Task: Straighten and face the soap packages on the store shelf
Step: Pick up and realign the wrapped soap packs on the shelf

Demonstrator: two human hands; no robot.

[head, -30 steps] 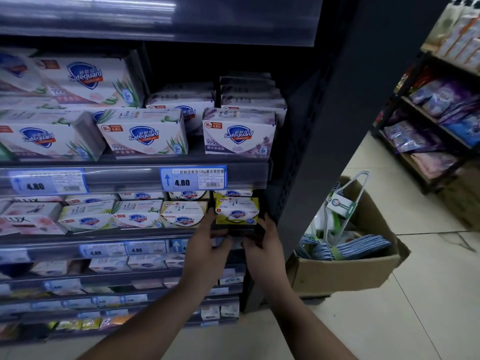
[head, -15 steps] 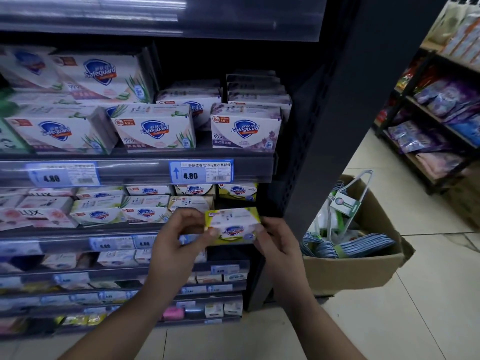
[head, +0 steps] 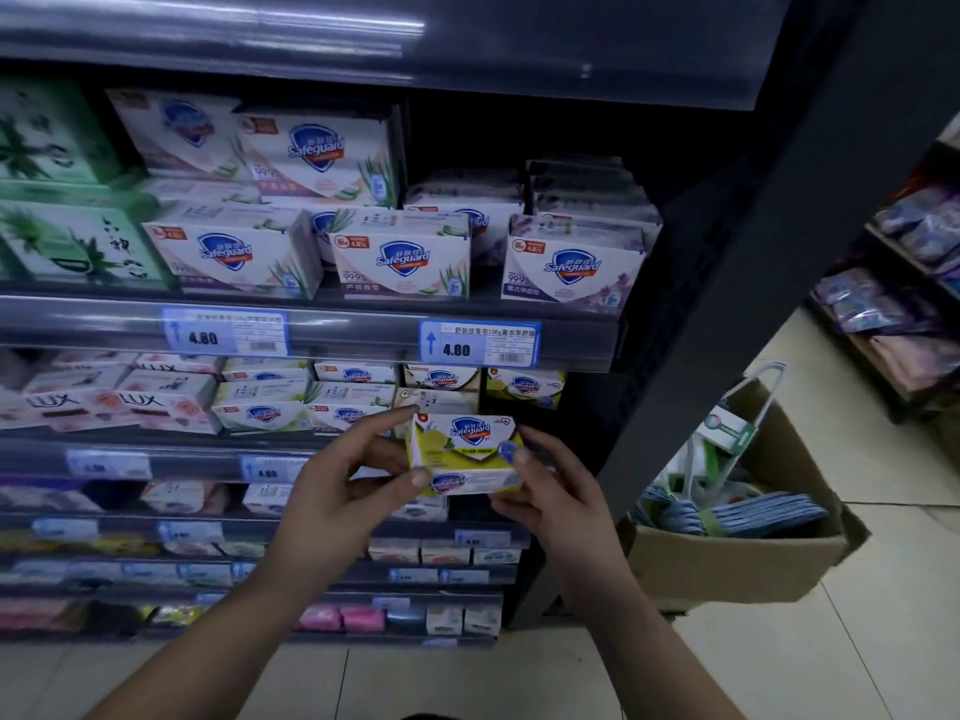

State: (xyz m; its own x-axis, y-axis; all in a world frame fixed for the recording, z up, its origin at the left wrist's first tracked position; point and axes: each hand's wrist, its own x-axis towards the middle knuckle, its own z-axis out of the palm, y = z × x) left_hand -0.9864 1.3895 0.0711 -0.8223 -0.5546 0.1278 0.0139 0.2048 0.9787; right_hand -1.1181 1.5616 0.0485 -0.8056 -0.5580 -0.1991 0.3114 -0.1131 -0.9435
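A yellow-green Safeguard soap box (head: 464, 452) is held in front of the second shelf, clear of the shelf edge, its logo side facing me. My left hand (head: 345, 491) pinches its left end between thumb and fingers. My right hand (head: 550, 491) grips its right end. Behind it on the second shelf (head: 156, 449) stand more Safeguard boxes (head: 439, 379) and pink LUX boxes (head: 156, 402). The top shelf carries larger Safeguard boxes (head: 402, 259), one lavender box (head: 571, 267) at the right.
Price rails with blue 4.80 labels (head: 478, 343) run along the shelf fronts. Lower shelves hold several small soap packs. A dark shelf upright (head: 691, 314) stands right of my hands. An open cardboard box (head: 737, 558) of goods sits on the tiled floor at the right.
Both hands took the yellow-green box off the second shelf's right end and drew it out toward me. Since then it has tilted so its logo side faces me.
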